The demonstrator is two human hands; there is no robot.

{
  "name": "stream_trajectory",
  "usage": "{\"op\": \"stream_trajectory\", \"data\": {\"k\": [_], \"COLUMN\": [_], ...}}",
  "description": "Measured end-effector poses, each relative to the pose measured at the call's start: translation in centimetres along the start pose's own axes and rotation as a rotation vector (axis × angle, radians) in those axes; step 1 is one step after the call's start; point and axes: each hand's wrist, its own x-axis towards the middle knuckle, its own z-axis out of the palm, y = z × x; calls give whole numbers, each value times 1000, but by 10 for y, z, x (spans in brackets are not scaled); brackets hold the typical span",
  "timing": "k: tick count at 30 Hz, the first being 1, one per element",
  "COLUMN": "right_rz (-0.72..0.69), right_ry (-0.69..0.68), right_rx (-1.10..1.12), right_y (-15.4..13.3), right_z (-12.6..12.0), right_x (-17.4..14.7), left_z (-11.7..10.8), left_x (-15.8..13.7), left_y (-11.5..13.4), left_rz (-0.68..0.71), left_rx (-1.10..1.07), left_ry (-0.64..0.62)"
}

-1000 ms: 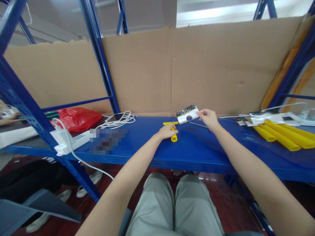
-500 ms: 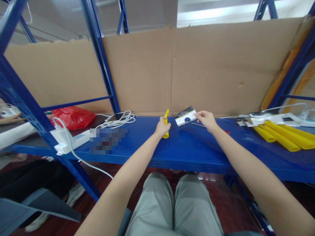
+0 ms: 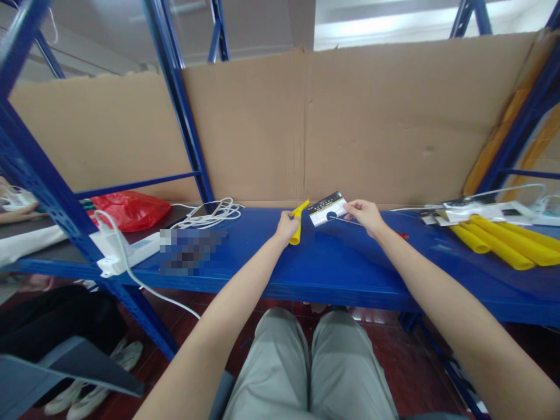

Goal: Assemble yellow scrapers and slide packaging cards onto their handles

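My left hand [image 3: 287, 226] is closed around a yellow tube [image 3: 296, 234], which stands tilted above the blue shelf with its upper end flaring to the right. My right hand [image 3: 364, 213] pinches the right edge of a card [image 3: 322, 211], white with a black printed strip and a round opening that shows blue. The card is held slanted, just right of the tube and apart from it. A thin metal rod [image 3: 350, 221] runs beneath my right hand. Beyond my wrist a small red piece [image 3: 403, 235] shows; whether it joins the rod is hidden.
Several yellow tubes [image 3: 507, 245] lie at the right beside flat printed cards [image 3: 490, 212]. On the left are a white power strip [image 3: 144, 248], a coiled white cable [image 3: 219, 211] and a red plastic bag [image 3: 131, 210]. A cardboard wall [image 3: 371, 128] stands behind the blue shelf [image 3: 332, 280].
The yellow tube has turned in my left hand, its upper end now leaning farther right toward the card. The card has shifted slightly down and left.
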Motion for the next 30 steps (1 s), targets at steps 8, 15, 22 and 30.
{"op": "stream_trajectory", "data": {"k": [8, 15, 22, 30], "right_rz": [31, 52, 36, 12], "right_ry": [0, 4, -8, -36], "right_rx": [-12, 25, 13, 21], "right_y": [-5, -9, -3, 4], "right_z": [1, 3, 2, 1], "right_x": [-3, -6, -4, -1], "left_z": [-3, 1, 3, 1], "left_x": [-1, -3, -7, -3], "left_y": [1, 2, 6, 4], "left_rz": [-56, -53, -82, -166], "left_rx": [-76, -208, -371, -577], "left_ry": [-21, -49, 30, -77]}}
